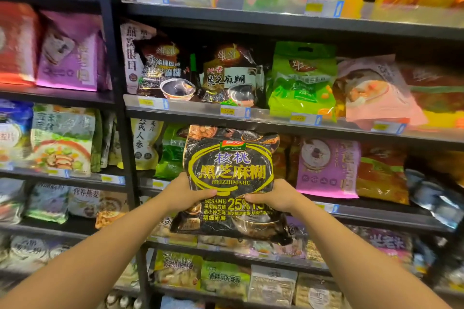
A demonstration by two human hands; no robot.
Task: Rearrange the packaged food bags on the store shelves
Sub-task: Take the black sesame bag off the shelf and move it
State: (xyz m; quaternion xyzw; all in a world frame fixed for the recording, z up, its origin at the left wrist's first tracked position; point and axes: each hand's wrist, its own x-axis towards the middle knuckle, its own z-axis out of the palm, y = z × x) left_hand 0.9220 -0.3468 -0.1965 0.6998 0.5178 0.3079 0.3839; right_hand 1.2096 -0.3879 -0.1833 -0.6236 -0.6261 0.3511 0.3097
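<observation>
Now I'm holding the black sesame bag (229, 183) centre frame, before the shelves (251, 120), left hand (185, 194) and right hand (272, 195) curled round its sides; I'm keeping it upright, label outward.

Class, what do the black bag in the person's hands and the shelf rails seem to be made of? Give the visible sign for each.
Black bag: apparently glossy plastic film, since it creases and shows glare patches.
Shelf rails: likely dark painted metal with a matte look; thin, straight edges under load.
</observation>
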